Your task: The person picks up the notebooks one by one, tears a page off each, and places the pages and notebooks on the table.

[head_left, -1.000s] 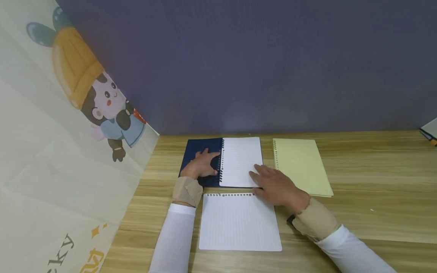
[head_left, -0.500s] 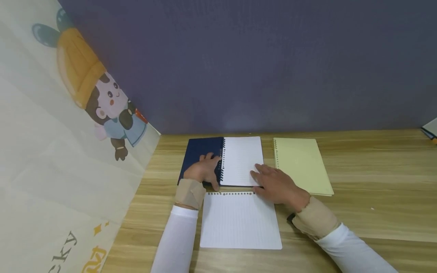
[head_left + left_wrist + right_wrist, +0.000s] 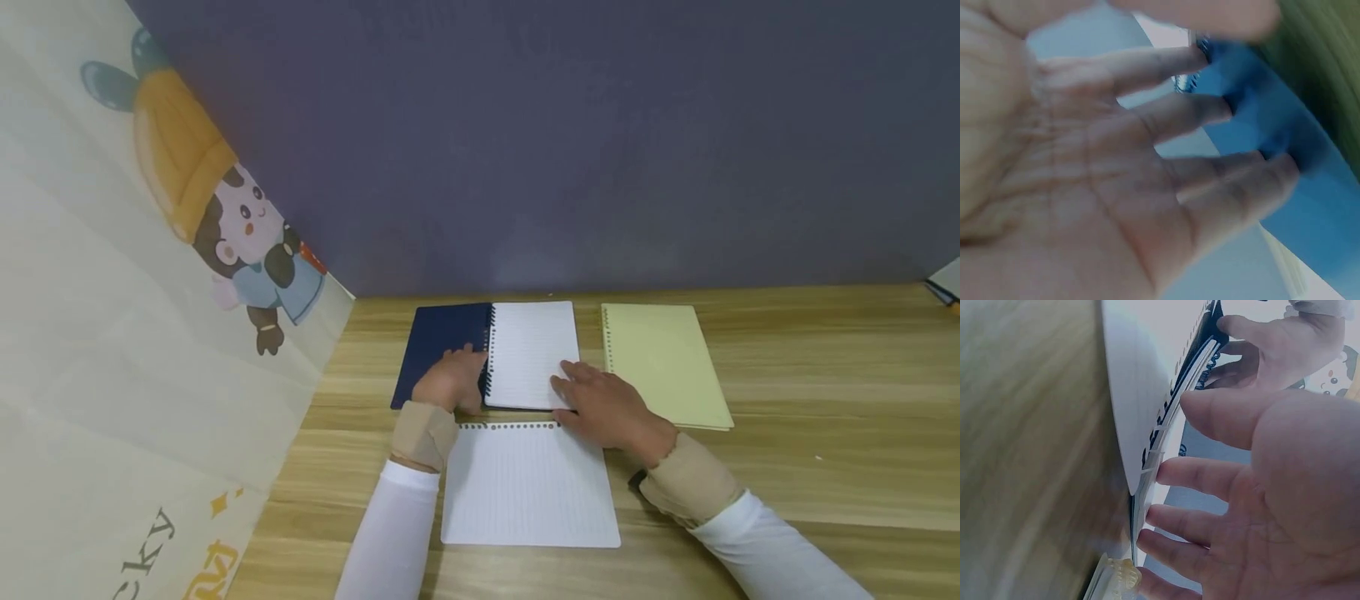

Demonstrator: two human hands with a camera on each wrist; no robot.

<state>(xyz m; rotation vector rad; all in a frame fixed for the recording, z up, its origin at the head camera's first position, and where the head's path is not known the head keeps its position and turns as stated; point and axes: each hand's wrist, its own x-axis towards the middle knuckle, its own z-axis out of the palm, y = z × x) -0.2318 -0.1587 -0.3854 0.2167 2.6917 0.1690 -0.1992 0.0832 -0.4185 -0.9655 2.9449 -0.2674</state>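
A loose-leaf notebook lies open, its dark blue cover (image 3: 450, 325) on the left and a stack of white lined paper (image 3: 532, 333) on the right, along the black ring spine. Over the cover, close to the rings, is my left hand (image 3: 452, 379); in its wrist view the lightly bent fingers reach the blue surface (image 3: 1310, 212). My right hand (image 3: 603, 407) touches the stack's lower right edge with extended fingers; the right wrist view has the fingertips along the paper edges (image 3: 1147, 487). A punched lined sheet (image 3: 528, 492) lies sideways in front of the notebook.
To the right lies a pale yellow punched pad (image 3: 663, 358), near the right hand. A dark purple panel (image 3: 570, 167) stands at the table's back edge, and a cream cloth (image 3: 172, 367) with a cartoon figure borders the left side.
My left hand has slid down and slightly right over the blue cover toward the lower end of the ring spine. The right hand stays at the paper's edge.
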